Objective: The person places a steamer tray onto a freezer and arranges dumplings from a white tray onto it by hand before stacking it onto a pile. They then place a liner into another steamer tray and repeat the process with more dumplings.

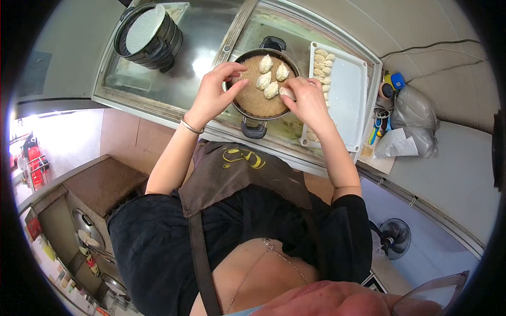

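Note:
A round black pan with two handles holds a brown mesh liner and several pale dumplings. Over the pan's left rim is my left hand, thumb and fingers apart, holding nothing. At the right rim, my right hand pinches another dumpling between thumb and fingers. Just right of that hand, a white tray carries more dumplings along its left side.
Stacked black pans with a white mesh disc on top stand at the upper left of the glass counter. Grey plastic bags, a blue-and-yellow item and cables lie beyond the tray.

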Tool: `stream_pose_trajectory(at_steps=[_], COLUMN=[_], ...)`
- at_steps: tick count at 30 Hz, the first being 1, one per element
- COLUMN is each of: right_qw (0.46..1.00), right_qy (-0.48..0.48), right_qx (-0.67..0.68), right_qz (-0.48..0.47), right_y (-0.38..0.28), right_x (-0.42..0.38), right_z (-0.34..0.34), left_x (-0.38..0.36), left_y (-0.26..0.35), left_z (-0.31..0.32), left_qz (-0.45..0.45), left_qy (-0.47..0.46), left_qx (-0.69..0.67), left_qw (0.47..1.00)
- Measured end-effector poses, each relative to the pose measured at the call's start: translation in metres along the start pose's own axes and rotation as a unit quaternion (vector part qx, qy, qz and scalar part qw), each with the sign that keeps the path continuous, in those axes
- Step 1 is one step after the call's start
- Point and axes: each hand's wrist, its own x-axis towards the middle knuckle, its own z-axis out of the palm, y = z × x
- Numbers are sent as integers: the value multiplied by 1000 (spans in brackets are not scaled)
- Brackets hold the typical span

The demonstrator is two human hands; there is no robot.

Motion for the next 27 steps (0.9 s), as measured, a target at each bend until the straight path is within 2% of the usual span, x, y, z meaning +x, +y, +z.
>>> stream_pose_trajectory(at_steps=[1, 3, 7, 10, 11, 13, 15, 17, 19, 21, 22, 24, 27], right_qw=[1000, 997, 995, 997, 997, 1000, 1000, 998, 999, 992, 992, 976, 914], right_qy=[1, -61, -44, 71, 74, -5, -6, 38, 7, 105, 104, 172, 266], right_qx=[-1, 39, 70, 22, 20, -5, 0, 42, 37, 21, 22, 132, 229], right_qz=[0, 22, 59, -37, -28, -3, 5, -14, 10, -74, -69, -12, 205], right_y=[0, 1, 7, 9, 9, 3, 4, 9, 10, 16, 21, 42, 104], right_x=[0, 1, -8, -15, -16, -15, -14, -16, -18, -22, -25, -37, -87], right_z=[3, 7, 15, 24, 23, 13, 15, 21, 22, 23, 20, 7, 1], left_x=[-1, -3, -6, -6, -5, -4, -3, -2, -1, -1, 0, -2, -8], left_y=[-1, -4, -12, -13, -13, -12, -11, -9, -9, -14, -14, -17, -22], left_z=[-1, -3, -2, 5, 7, 7, 7, 9, 9, 8, 7, 3, -7], left_qz=[1, -6, -16, -12, -9, -15, -16, -21, -22, -21, -27, -28, -47], left_qy=[0, 7, 12, 33, 24, 19, 4, 11, 5, 7, 3, 6, 14], left_qx=[0, -2, -13, -41, -44, -24, -20, -17, -19, -18, -15, -17, -17], left_qw=[1000, 1000, 1000, 999, 999, 999, 1000, 1000, 1000, 1000, 1000, 999, 999])
